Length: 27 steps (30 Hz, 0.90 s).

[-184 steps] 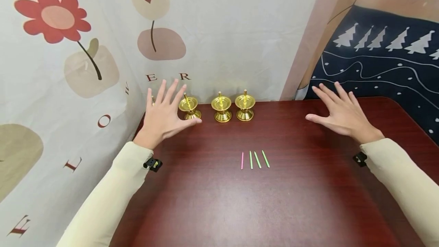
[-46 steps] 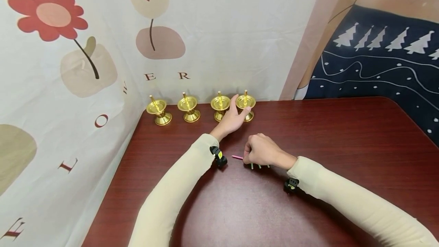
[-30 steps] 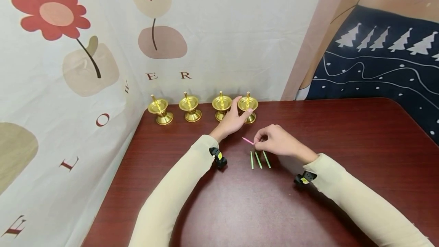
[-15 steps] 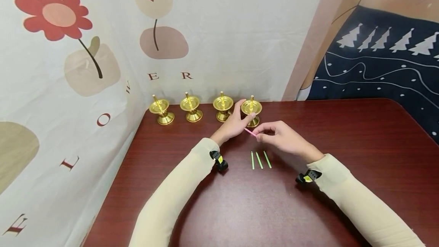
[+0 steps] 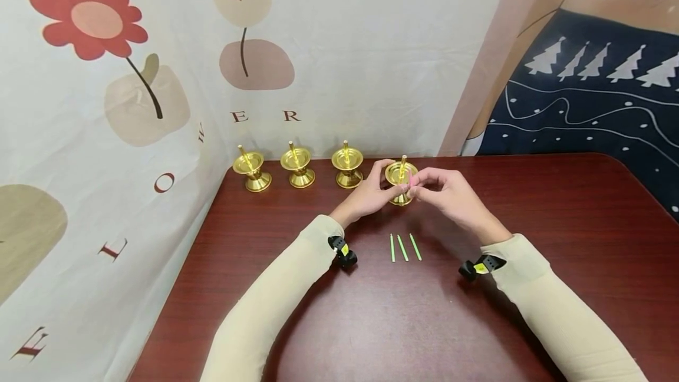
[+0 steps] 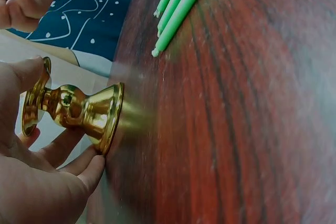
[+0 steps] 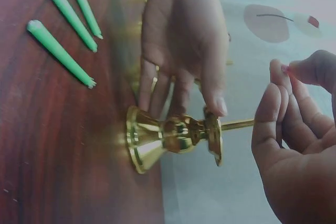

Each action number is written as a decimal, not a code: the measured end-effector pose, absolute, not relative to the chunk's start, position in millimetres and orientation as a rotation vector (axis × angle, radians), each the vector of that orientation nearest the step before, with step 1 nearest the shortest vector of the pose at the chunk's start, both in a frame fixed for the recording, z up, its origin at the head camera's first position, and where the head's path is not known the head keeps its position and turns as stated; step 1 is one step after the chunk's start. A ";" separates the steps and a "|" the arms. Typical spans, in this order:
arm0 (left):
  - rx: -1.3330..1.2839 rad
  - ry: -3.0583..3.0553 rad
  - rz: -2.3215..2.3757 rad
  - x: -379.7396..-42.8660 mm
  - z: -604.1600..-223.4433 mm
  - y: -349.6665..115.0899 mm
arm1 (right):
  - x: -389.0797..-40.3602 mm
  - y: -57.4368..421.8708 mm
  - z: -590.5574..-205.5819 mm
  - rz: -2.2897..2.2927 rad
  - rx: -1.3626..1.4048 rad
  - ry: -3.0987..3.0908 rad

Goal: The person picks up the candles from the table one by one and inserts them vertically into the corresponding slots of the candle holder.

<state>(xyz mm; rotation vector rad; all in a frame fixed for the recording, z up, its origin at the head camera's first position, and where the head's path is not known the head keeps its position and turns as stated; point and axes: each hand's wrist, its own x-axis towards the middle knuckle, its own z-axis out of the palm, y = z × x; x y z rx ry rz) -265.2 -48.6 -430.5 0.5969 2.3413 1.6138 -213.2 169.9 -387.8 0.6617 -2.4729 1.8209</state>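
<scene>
My left hand (image 5: 371, 194) holds the rightmost of the gold candle holders (image 5: 396, 174), thumb on the dish rim and fingers around its far side. In the left wrist view, that candle holder (image 6: 100, 114) has its round base at the table surface. Just right of the dish, my right hand (image 5: 453, 193) pinches a small pink candle (image 5: 410, 180) between thumb and fingers, close to the holder's upright spike. Only the pink candle's tip (image 7: 285, 68) shows in the right wrist view. Three thin green candles (image 5: 402, 247) lie side by side nearer to me.
Three more gold candle holders, one at the left (image 5: 251, 165), one in the middle (image 5: 297, 161) and one nearer the hands (image 5: 348, 161), line the table's back edge. A white flower-printed cloth (image 5: 371, 63) hangs behind the dark red wooden table (image 5: 382, 323).
My right hand has picked the pink candle off the table and carried it up to the rightmost holder. My left hand has taken hold of that holder and shifted it rightward and toward me.
</scene>
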 end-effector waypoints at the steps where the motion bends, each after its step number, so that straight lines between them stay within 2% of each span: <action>1: 0.599 2.338 1.609 -264.5 -430.5 -47.7 | -213.5 171.1 -386.6 1.832 0.625 -2.459; 7: 0.582 2.368 1.536 -260.3 -431.8 -42.1 | -216.4 178.1 -378.3 1.887 0.499 -2.330; 27: 0.658 2.363 1.484 -239.8 -429.9 -32.6 | -225.4 183.8 -379.1 1.695 0.462 -2.317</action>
